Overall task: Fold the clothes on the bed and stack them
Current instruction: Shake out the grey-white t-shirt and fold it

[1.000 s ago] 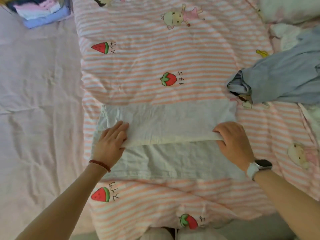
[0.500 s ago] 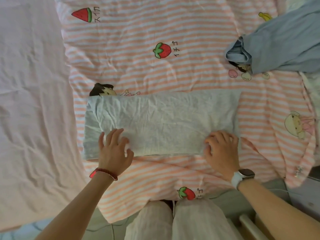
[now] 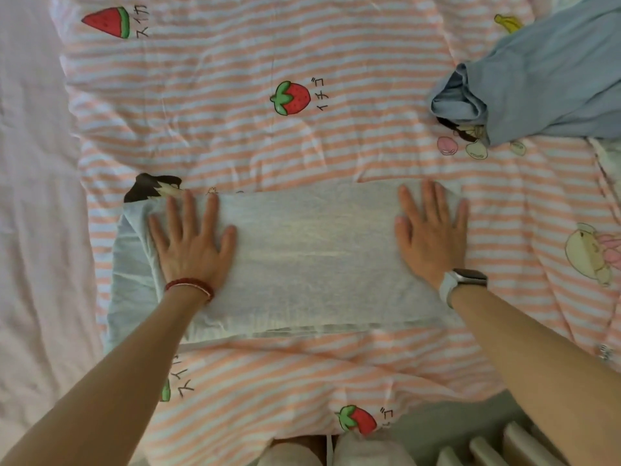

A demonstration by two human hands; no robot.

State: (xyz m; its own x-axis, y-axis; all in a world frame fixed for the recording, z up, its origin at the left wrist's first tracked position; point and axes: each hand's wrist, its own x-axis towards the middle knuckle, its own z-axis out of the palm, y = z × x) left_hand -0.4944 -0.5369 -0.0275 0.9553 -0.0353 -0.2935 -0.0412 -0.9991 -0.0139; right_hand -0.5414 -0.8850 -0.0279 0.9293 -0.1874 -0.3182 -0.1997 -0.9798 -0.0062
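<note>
The bed point(image 3: 37, 196) has a striped quilt point(image 3: 235, 146) spread over it, and the white garment point(image 3: 302, 264) lies folded into a long band across the near middle. A blue garment point(image 3: 554, 82) sits crumpled at the far right, not folded yet. Left hand point(image 3: 191, 243) and right hand point(image 3: 430, 237) both lie flat on the band's ends, fingers spread, pinching nothing, so I'd say this is the smoothing step after a lengthwise fold. Next is probably folding one end over the other, which means getting a grip on an end's corners. Writing: Japanese characters by the strawberry point(image 3: 290, 97) look like イチゴ; those by the watermelon point(image 3: 107, 21) I can't read for sure.
</note>
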